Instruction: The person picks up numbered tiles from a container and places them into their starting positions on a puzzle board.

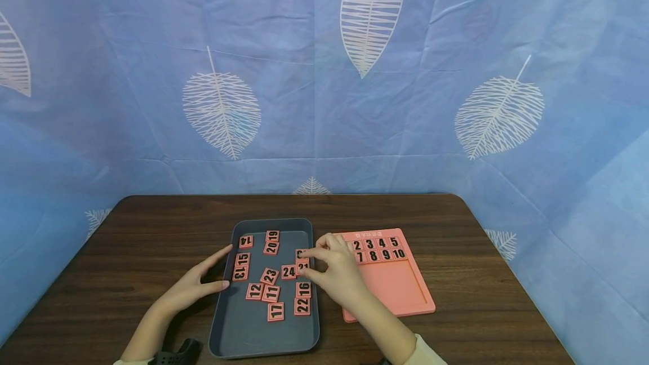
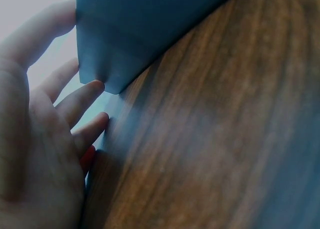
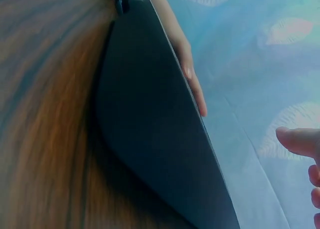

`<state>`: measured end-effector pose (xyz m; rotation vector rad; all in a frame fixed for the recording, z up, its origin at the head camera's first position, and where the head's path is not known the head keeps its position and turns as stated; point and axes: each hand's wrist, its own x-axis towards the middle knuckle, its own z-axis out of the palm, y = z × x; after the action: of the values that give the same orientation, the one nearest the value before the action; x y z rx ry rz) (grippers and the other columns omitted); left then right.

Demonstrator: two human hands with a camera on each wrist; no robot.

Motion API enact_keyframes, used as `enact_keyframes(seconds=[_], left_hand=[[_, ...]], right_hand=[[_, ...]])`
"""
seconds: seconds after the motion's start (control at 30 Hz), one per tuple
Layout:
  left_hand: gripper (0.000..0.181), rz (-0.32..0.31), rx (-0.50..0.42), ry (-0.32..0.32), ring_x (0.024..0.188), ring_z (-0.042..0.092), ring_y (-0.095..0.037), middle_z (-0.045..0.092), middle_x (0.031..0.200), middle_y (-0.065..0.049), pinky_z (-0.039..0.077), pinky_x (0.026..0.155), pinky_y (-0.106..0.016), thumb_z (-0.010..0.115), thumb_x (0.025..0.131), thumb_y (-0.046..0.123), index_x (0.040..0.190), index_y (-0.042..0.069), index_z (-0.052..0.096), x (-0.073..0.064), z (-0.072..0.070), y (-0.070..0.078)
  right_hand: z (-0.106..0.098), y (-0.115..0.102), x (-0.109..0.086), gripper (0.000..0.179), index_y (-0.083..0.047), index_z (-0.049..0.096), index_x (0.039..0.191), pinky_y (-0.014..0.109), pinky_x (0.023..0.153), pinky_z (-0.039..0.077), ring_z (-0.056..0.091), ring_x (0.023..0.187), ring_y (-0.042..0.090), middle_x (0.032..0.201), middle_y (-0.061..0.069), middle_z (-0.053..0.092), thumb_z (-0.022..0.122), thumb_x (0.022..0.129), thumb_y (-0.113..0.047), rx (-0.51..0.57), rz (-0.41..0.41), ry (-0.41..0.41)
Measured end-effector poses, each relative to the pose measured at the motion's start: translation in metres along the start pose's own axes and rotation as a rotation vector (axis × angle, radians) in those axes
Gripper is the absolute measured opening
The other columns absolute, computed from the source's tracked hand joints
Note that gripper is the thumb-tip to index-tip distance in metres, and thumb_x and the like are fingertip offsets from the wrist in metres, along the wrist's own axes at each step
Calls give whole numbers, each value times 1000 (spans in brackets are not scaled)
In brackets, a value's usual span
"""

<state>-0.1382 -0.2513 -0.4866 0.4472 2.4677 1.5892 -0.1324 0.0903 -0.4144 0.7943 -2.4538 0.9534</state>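
Observation:
A dark grey tray (image 1: 248, 334) holds several pink number tiles, loosely scattered. My left hand (image 1: 189, 287) rests against the tray's left side, its fingers fairly straight; in the left wrist view the fingers (image 2: 82, 101) touch the tray wall. Over the tray's right edge reaches my right hand (image 1: 337, 269), thumb and index finger apart. The thumb tip is at the 21 tile (image 1: 302, 267), and the index finger partly covers the tile above it. Close by lie the 24 tile (image 1: 288, 272) and the 16 tile (image 1: 303, 289). No tile appears lifted.
Right of the tray lies a pink number board (image 1: 392, 286), its upper rows filled with tiles and partly hidden by my right hand. Both stand on a dark wooden table (image 1: 481, 308). A blue leaf-patterned cloth (image 1: 314, 100) hangs behind it.

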Motion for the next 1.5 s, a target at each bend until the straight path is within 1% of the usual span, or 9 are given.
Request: enact_keyframes(seconds=[0.1, 0.23, 0.37, 0.53, 0.7, 0.83, 1.13, 1.33, 1.5], left_hand=[[74, -4, -3, -3, 138, 16, -48, 19, 155, -19, 21, 98, -72, 67, 91, 22, 153, 19, 27, 0, 0, 1], [74, -10, 2, -9, 138, 16, -49, 19, 155, -20, 22, 98, -72, 67, 91, 22, 153, 19, 26, -1, -1, 3], [74, -2, 11, -16, 137, 15, -51, 18, 155, -23, 22, 96, -73, 66, 91, 21, 153, 17, 26, -2, -1, 5], [74, 1, 1, -23, 137, 15, -50, 17, 155, -22, 24, 97, -72, 66, 92, 20, 153, 17, 26, -2, -2, 5], [74, 1, -2, -23, 137, 15, -50, 17, 155, -22, 25, 97, -71, 66, 92, 20, 154, 17, 25, -2, -2, 4], [74, 2, -9, -26, 137, 16, -50, 18, 155, -22, 27, 96, -70, 66, 92, 19, 153, 17, 26, -1, -3, 5], [74, 9, 2, -23, 137, 15, -50, 18, 155, -22, 25, 96, -72, 66, 91, 19, 153, 17, 26, -1, -3, 5], [74, -5, -6, -13, 137, 17, -49, 19, 155, -20, 23, 97, -72, 66, 92, 22, 154, 19, 25, 1, -3, 2], [74, -3, -4, -14, 137, 17, -49, 18, 155, -20, 24, 97, -72, 66, 92, 22, 154, 19, 25, 0, -3, 1]], right_hand=[[4, -7, 3, 28, -23, 77, 99, 33, 74, 29, 35, 82, 10, 90, -12, 44, 85, 73, -23, 7, -18, -38], [9, -15, 7, 27, -26, 76, 100, 32, 75, 28, 33, 81, 9, 90, -12, 45, 83, 75, -27, 12, -17, -90], [14, -22, 11, 27, -28, 76, 101, 30, 74, 28, 34, 81, 8, 91, -13, 46, 82, 76, -33, -18, -31, -153], [24, -27, 13, 26, -26, 76, 100, 29, 72, 25, 33, 80, 8, 91, -14, 45, 82, 76, -32, -46, -63, -226], [38, -26, 11, 24, -28, 77, 98, 29, 73, 24, 31, 78, 7, 87, -15, 42, 82, 75, -34, -91, -77, -278], [46, -22, 9, 23, -29, 77, 97, 28, 72, 24, 30, 78, 7, 86, -16, 41, 82, 75, -37, -137, -79, -303], [57, -17, 7, 20, -30, 77, 91, 28, 69, 22, 30, 76, 6, 84, -16, 42, 83, 73, -38, -181, -54, -347], [63, -14, 5, 20, -31, 76, 88, 27, 70, 25, 33, 78, 6, 85, -15, 46, 82, 73, -41, -224, -42, -347], [65, -13, 5, 17, -31, 76, 87, 27, 70, 26, 35, 79, 6, 86, -14, 47, 82, 73, -40, -221, -26, -352]])
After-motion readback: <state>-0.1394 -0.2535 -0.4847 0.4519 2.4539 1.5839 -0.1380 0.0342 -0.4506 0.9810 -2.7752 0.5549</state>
